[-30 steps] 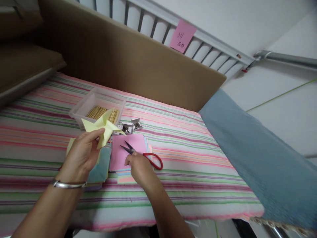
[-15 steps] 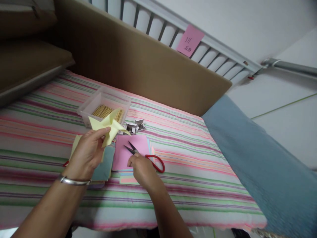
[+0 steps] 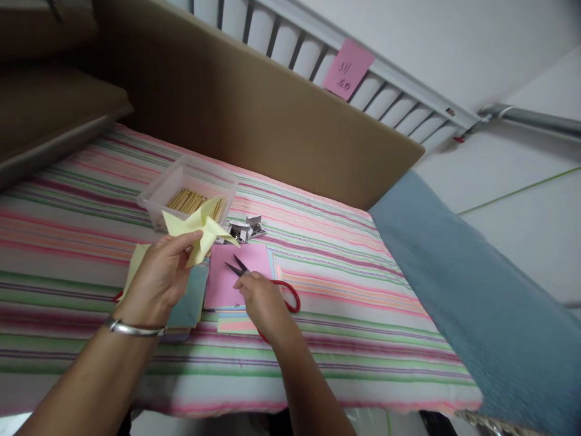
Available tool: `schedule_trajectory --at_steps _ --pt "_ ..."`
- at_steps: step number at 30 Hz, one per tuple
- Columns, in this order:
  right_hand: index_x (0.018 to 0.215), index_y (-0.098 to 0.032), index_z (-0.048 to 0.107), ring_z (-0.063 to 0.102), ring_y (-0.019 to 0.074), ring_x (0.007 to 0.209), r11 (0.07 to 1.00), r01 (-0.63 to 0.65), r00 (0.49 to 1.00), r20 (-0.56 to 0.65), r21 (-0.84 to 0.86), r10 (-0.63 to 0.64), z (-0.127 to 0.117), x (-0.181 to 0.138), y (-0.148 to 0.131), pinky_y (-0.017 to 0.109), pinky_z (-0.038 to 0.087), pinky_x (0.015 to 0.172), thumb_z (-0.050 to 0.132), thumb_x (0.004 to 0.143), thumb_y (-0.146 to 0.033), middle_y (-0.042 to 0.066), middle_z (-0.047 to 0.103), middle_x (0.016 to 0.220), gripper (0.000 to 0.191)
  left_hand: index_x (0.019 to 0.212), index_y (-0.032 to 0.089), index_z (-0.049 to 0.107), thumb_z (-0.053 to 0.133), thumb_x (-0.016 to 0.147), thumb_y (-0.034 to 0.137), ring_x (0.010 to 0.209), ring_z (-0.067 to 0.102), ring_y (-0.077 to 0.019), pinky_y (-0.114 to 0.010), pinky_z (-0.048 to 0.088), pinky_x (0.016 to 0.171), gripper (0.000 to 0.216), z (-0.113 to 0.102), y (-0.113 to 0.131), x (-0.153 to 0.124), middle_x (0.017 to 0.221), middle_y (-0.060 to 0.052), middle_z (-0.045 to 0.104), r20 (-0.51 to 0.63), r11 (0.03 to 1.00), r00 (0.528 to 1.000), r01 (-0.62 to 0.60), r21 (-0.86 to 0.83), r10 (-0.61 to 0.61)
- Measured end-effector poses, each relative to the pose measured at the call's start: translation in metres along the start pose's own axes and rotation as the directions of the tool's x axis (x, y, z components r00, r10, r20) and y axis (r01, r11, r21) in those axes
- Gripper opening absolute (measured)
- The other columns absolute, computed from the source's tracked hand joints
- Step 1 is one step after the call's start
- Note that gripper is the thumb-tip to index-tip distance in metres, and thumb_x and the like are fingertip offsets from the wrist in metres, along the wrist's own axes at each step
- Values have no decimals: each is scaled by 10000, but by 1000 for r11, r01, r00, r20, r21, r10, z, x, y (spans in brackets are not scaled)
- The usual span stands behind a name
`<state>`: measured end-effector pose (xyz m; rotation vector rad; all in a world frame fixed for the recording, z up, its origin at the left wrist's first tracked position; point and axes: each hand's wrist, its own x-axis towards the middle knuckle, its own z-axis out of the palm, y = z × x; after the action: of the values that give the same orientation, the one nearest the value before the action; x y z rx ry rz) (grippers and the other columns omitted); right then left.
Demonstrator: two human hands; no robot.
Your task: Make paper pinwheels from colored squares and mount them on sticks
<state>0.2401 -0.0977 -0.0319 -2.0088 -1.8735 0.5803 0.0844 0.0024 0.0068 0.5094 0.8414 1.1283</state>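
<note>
1. The left grip (image 3: 158,275), with a silver bangle (image 3: 136,330) at its wrist, pinches a pale yellow paper pinwheel (image 3: 209,231) between thumb and fingers.
2. The pinwheel is raised, its folded blades spread, and it partly covers the near side of a clear plastic container (image 3: 142,198) holding gold-coloured sticks (image 3: 183,200).
3. The right grip (image 3: 264,301) is closed around red-handled scissors (image 3: 241,265); their blades stand apart and point up and left over a pink sheet (image 3: 220,290).
4. The pink sheet tops a stack of coloured papers lying on a striped cloth (image 3: 363,303).
5. Just left of that stack, blue-green paper (image 3: 194,293) lies partly hidden by the left forearm and grip.
6. Two small white boxes (image 3: 238,232) sit beyond the pink sheet, beside the container; their dark contents are too small to make out.
7. A brown panel (image 3: 272,121) rises behind everything.
</note>
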Motion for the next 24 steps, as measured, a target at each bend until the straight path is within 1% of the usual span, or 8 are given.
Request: schedule_trajectory --at_steps 3,6,9,14,16,18,21,24 --pt "880 -217 686 605 150 833 1000 -8 1000 -12 11 8 -7 -9 2 235 401 708 498 840 -122 20 664 922 215 755 108 684 696 594 105 577 608 -127 -215 484 514 162 1 1 -1 719 -30 698 4 999 1000 30 12 -30" --pt "856 -214 705 604 166 847 1000 -6 1000 -3 4 6 -7 -16 2 244 405 717 553 825 -158 26 672 897 164 738 113 679 706 588 121 550 597 -124 -218 468 504 152 1 1 -1 677 -21 686 6 999 999 37 14 -37" --pt "866 -194 703 603 177 837 1000 -6 1000 14 -2 6 2 -17 0 250 412 722 584 798 -148 48 670 890 144 714 116 680 713 572 121 555 594 -117 -215 465 518 146 0 -1 -1 665 -11 683 2 1000 1000 0 16 0" --pt "721 -175 678 593 191 765 999 10 999 34 -30 -9 15 -11 -3 272 400 674 537 770 -76 61 655 782 179 684 107 678 747 548 168 558 583 -111 -201 437 517 165 -1 -5 0 628 -9 679 -14 998 999 45 45 -44" --pt "692 -175 654 583 177 736 998 -16 1000 11 61 15 11 -10 -3 263 394 651 531 755 -63 48 643 766 178 668 105 678 762 531 174 559 571 -95 -183 424 527 175 -1 -7 0 616 -2 676 -11 998 999 39 53 -39" --pt "681 -183 627 573 158 725 974 -29 998 -47 223 40 0 -10 -3 249 395 652 532 741 -60 21 624 750 166 636 117 670 776 518 175 546 555 -83 -172 411 528 168 -1 -10 0 587 14 665 -5 997 1000 28 68 -28" --pt "709 -195 596 556 143 698 875 -12 979 -174 484 110 -21 -13 -2 243 407 649 532 762 -111 -7 598 724 119 613 129 666 782 523 177 555 550 -83 -171 407 548 155 1 -17 -2 581 18 663 42 992 999 29 121 -35" --pt "750 -204 587 566 153 727 753 99 938 -314 651 148 -35 -15 -4 261 434 677 538 789 -173 -3 598 752 70 713 123 699 774 555 206 617 578 -114 -195 424 596 193 5 -30 -6 649 -11 695 97 981 993 42 190 -61"
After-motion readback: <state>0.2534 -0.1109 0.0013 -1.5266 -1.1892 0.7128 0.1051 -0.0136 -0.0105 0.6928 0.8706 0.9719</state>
